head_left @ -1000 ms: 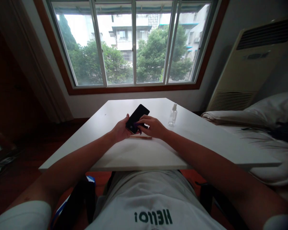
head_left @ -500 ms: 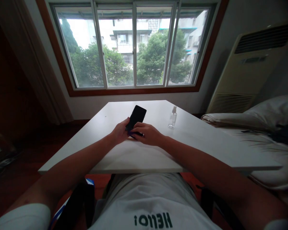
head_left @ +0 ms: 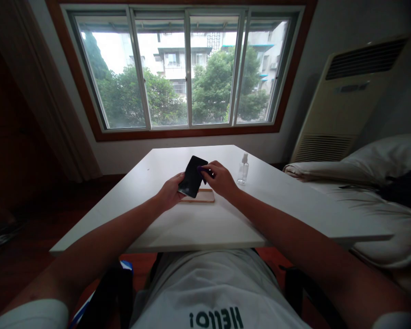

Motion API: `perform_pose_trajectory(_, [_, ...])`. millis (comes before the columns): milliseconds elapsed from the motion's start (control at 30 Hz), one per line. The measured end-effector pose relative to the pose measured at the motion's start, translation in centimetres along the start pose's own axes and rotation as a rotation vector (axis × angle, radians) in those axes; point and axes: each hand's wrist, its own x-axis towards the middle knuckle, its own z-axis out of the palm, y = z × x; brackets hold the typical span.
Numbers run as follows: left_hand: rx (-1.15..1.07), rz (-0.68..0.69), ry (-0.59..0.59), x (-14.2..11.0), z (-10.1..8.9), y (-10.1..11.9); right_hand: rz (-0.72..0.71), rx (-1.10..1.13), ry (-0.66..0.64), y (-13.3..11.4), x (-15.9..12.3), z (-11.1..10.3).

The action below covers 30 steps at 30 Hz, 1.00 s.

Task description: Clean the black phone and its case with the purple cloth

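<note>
A black smartphone is tilted above the white table, gripped along its left edge and lower end by my left hand. My right hand is closed on a dark purple cloth, pressed against the phone's upper right part. The cloth is small and bunched, and my fingers cover some of it. Beneath the phone, a shallow phone case with an orange-brown rim lies flat on the table, its left part hidden by the phone and my left hand.
To the right on the white table stands a clear spray bottle. A window spans the wall beyond. An air conditioner and a pale cushioned seat are at the right.
My right hand has moved with the cloth from the phone's lower end to its upper right edge. More of the screen and the case beneath now show.
</note>
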Motion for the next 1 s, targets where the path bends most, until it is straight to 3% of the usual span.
perform_pose_trajectory(100, [-0.042, 0.027, 0.031, 0.3, -0.2, 0.0, -0.156, 0.042, -0.165, -2.0, -0.9, 0.6])
perform_pose_trajectory(233, [-0.066, -0.064, 0.086, 0.5, -0.3, 0.2, -0.337, 0.051, -0.344, -3.9, -1.5, 1.0])
perform_pose_trajectory(300, [-0.048, -0.048, 0.092, 0.4, -0.2, 0.1, -0.331, 0.023, -0.319, -3.7, -1.3, 0.9])
perform_pose_trajectory(400, [0.033, 0.030, 0.071, 0.2, -0.3, -0.1, -0.192, -0.025, -0.173, -2.1, -0.4, 0.5])
perform_pose_trajectory(567, [0.114, -0.009, 0.117, 0.3, -0.3, -0.4, 0.003, -0.040, 0.022, 0.2, 0.5, -0.1])
perform_pose_trajectory(667, [0.098, -0.004, 0.137, 0.3, -0.3, -0.4, -0.034, -0.033, -0.027, -0.4, -0.1, 0.3])
perform_pose_trajectory(833, [0.095, 0.020, 0.109, 0.1, -0.1, -0.1, -0.265, -0.004, -0.270, -2.8, -1.3, 1.3])
perform_pose_trajectory(900, [0.123, 0.032, 0.113, -0.1, 0.1, 0.0, -0.267, -0.023, -0.261, -2.9, -1.1, 1.3])
perform_pose_trajectory(1000, [0.162, 0.021, 0.140, -0.2, 0.1, -0.1, -0.144, -0.065, -0.130, -1.8, -0.2, 0.7])
